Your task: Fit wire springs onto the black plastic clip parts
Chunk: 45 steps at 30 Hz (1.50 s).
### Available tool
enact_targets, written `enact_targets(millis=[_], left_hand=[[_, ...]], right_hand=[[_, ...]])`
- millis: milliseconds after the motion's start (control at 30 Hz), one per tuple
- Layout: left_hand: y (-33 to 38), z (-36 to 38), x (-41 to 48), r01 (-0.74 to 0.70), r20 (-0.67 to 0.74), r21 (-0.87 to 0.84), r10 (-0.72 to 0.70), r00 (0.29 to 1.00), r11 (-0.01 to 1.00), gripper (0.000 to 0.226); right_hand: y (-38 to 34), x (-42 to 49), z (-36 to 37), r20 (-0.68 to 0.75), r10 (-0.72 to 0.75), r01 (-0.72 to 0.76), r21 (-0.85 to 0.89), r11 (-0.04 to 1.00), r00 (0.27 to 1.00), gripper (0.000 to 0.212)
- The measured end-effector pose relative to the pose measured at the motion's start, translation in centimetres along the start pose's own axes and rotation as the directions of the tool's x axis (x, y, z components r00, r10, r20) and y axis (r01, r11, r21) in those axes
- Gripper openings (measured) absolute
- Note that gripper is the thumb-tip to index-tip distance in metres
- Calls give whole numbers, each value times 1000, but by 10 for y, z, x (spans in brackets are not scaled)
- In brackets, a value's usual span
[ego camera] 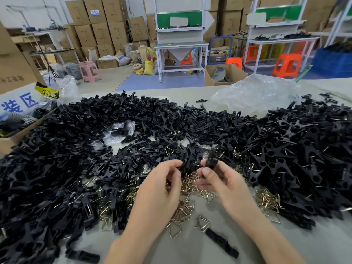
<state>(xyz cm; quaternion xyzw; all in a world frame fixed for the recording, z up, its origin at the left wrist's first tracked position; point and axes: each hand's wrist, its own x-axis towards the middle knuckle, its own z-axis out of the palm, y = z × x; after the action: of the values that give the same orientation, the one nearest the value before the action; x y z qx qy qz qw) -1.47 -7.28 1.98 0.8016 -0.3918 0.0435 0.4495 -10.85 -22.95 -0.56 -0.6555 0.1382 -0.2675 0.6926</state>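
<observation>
My right hand (215, 178) has its grip closed on one black clip part (211, 159), thumb and fingers pinching its lower end so it stands nearly upright above the wire springs (187, 184). My left hand (163, 181) curls just beside it, its fingertips at the heap (85, 159) of black parts. I cannot tell whether that grip holds anything. The held part is narrow and matt, its detail blurred. The brassy, triangular springs lie strewn on the bench (190, 250). A clear bag (119, 130) in the heap holds a few black parts. A cardboard box (7, 143) is cut off at the left edge.
</observation>
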Motion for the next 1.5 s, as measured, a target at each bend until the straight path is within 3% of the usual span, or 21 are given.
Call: enact_targets(millis=[67, 133, 200, 267, 467, 567, 600, 867, 967, 1133, 1233, 1400, 1500], left_hand=[[-7, -8, -1, -132, 219, 267, 73, 973, 955, 39], [-13, -8, -1, -218, 372, 442, 43, 927, 870, 57], [-12, -5, -1, -221, 382, 509, 12, 924, 832, 52], [-9, -3, -1, -236, 329, 523, 62, 942, 819, 28], [-11, 2, -2, -240, 246, 523, 125, 961, 818, 17], [-18, -1, -2, -195, 342, 546, -4, 940, 815, 61], [-20, -1, -3, -203, 351, 554, -5, 936, 807, 65], [-15, -1, -2, -196, 254, 482, 77, 964, 854, 16], [-15, -1, -1, -155, 193, 431, 77, 978, 889, 11], [-11, -2, 1, 24, 31, 109, -28, 999, 994, 10], [-10, -1, 2, 81, 9, -46, -81, 997, 996, 11], [-10, 2, 3, 30, -25, 34, -29, 999, 999, 12], [-12, 2, 3, -54, 1, 164, 55, 999, 985, 19]], right_hand=[[3, 2, -5, -35, 4, -5, -16, 1000, 999, 34], [6, 3, -6, -58, 20, -22, -28, 999, 998, 33], [9, 5, -6, -67, 37, -40, -45, 998, 997, 31], [11, 6, -6, -73, 39, -44, -58, 997, 997, 24], [11, 4, -7, -66, 35, -42, -120, 992, 997, 20], [9, 4, -5, -63, 32, -39, -119, 992, 998, 21], [9, 4, -5, -61, 32, -39, -120, 992, 998, 20], [6, 4, -3, -55, 8, -16, -141, 990, 998, 17], [6, 3, -3, -51, 6, -14, -154, 988, 999, 16], [6, 3, -3, -48, 7, -14, -151, 988, 999, 16], [6, 3, -3, -43, 0, -7, -148, 989, 999, 17], [5, 2, -3, -6, -17, 16, -153, 988, 1000, 17], [4, 0, -3, 20, -18, 21, -162, 987, 1000, 27]])
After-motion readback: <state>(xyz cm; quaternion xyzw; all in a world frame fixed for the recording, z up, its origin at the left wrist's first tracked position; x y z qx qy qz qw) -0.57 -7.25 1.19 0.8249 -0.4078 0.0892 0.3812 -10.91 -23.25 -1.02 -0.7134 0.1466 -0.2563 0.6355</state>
